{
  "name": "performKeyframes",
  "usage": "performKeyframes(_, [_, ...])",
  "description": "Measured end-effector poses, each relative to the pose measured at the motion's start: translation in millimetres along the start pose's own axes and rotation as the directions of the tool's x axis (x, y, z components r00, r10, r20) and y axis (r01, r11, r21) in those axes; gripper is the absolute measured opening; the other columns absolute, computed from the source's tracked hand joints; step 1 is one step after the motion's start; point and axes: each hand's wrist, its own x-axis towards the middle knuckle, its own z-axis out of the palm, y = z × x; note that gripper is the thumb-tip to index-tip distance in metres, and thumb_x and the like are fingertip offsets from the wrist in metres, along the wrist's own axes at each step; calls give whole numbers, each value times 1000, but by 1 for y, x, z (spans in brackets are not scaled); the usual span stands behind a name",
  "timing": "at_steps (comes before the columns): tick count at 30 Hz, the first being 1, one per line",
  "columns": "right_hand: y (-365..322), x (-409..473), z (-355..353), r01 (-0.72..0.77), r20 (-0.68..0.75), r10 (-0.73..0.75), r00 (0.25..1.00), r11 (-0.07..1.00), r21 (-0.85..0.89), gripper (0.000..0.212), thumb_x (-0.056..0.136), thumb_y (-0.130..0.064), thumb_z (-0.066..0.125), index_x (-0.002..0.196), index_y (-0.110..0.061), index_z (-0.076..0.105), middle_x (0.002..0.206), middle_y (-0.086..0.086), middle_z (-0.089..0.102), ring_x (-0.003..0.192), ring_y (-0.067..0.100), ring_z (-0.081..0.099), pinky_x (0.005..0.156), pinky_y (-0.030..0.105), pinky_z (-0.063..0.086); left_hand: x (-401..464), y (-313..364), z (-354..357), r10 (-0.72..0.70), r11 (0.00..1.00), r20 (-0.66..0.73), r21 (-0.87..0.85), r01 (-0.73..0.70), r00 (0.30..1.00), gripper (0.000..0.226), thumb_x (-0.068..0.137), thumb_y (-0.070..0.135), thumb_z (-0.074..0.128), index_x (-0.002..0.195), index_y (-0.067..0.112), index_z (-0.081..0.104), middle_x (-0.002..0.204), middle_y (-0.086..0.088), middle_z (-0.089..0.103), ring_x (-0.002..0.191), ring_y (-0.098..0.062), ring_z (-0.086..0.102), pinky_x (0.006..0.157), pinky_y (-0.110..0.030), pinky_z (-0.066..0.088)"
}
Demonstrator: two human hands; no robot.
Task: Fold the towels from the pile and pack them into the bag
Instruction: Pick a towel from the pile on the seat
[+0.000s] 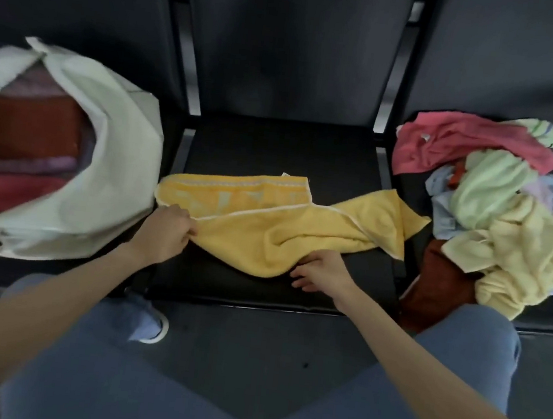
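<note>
A yellow towel (287,222) with a patterned orange band lies crumpled across the middle black seat (275,147). My left hand (165,231) pinches its left edge near the white hem. My right hand (321,271) sits at the towel's front edge with fingers loosely spread, touching the fabric and the seat. On the left seat stands a white bag (117,143), open, with folded red, purple and pink towels inside. The pile of unfolded towels (496,206) fills the right seat: pink, green, pale yellow, blue and dark red ones.
Dark seat backs (294,39) rise behind all three seats. My knees in blue trousers (131,385) are close to the seat front, with one shoe (151,326) on the dark floor. A dark red towel (438,286) hangs over the right seat's front edge.
</note>
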Motion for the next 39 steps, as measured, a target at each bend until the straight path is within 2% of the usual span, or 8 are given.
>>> performKeyframes(3, [10,7,-21,26,-141,-30,990,999,-31,14,86,0,60,100,-5,58,95,15,68,77,21,69,65,28,57,-6,5,9,-43,999,78,12,42,996,24,76,7,56,91,16,72,90,-4,68,89,-28,62,74,-36,50])
performKeyframes(8, [28,21,-63,74,-444,-146,884,982,-175,29,85,-5,58,114,-4,51,103,15,61,93,30,61,77,37,52,10,25,13,-524,774,-21,-430,466,851,31,91,20,53,118,5,59,114,-14,59,96,-31,59,74,-37,48])
performKeyframes(13, [40,40,-97,8,-478,-330,814,829,-559,54,87,-5,55,138,-11,39,137,22,35,121,43,38,97,45,37,44,38,15,-862,-92,383,-762,641,331,78,86,37,64,142,1,24,142,-19,36,120,-37,49,96,-47,47])
performKeyframes(16, [46,56,-107,-33,-396,-346,851,716,-697,50,87,-8,58,135,-7,45,135,20,41,118,44,39,96,47,37,58,34,18,-855,-282,482,-742,609,191,78,77,40,68,136,4,33,136,-16,44,116,-34,51,94,-46,50])
performKeyframes(22, [48,67,-115,-2,-434,-421,797,715,-699,35,88,-7,56,123,-3,59,120,19,51,109,40,45,90,46,42,66,26,22,-858,-250,473,-724,643,200,60,80,20,62,133,2,41,131,-18,50,109,-33,55,87,-42,53])
performKeyframes(27, [36,62,-112,167,-476,-518,710,781,-602,28,88,-8,57,116,-3,64,109,18,59,103,37,53,91,43,42,80,35,12,-883,-239,371,-883,404,288,27,93,13,55,119,5,60,111,-7,62,99,-24,62,88,-39,55])
performKeyframes(35, [24,17,-57,516,-201,-646,737,729,-450,28,89,-3,58,117,-9,60,102,0,63,86,9,57,71,8,41,86,68,-59,-650,483,-355,-876,4,671,11,89,16,63,99,17,67,97,1,66,91,-9,62,83,-20,50])
performKeyframes(39, [43,17,-42,443,-28,-552,834,697,-564,34,88,-1,56,121,-11,50,112,4,63,89,16,61,73,24,52,72,88,-40,-272,714,-349,-698,-55,897,9,88,17,66,97,19,68,93,6,60,84,1,55,77,-9,42])
